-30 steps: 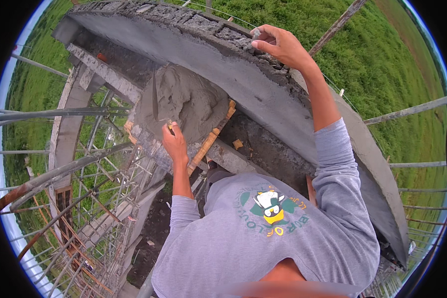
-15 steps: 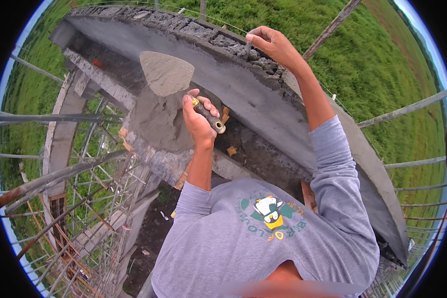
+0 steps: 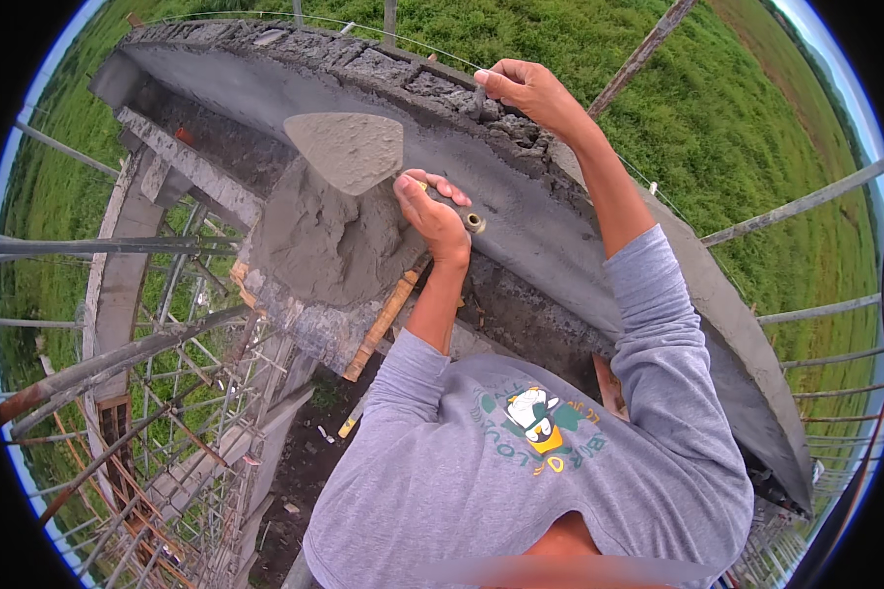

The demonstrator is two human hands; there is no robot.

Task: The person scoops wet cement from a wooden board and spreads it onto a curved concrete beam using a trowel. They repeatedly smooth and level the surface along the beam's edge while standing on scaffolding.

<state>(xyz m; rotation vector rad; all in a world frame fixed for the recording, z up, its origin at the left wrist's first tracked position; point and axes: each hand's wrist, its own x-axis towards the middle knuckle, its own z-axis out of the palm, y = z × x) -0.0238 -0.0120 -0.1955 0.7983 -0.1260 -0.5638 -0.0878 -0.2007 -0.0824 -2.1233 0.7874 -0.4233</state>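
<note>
My left hand [image 3: 430, 214] grips the handle of a pointed trowel [image 3: 349, 147]. Its blade, coated with grey mortar, is raised flat in front of the curved grey wall face [image 3: 560, 231]. Just below the blade, a heap of wet mortar [image 3: 319, 250] lies on a board [image 3: 309, 329] edged with wooden battens. My right hand [image 3: 532, 90] reaches up to the rough, crumbly top of the wall [image 3: 383, 64], with its fingers curled on that edge. My grey long-sleeved shirt [image 3: 521, 471] fills the lower middle.
Metal scaffold poles [image 3: 98, 245] and lattice frames [image 3: 157, 461] drop away at the left, with the ground far below. More poles [image 3: 805, 206] cross at the right. A green field [image 3: 756, 128] lies beyond the wall.
My left hand rose from the mortar heap with the trowel, lifting the loaded blade up toward the wall face. My right hand stayed on the wall top.
</note>
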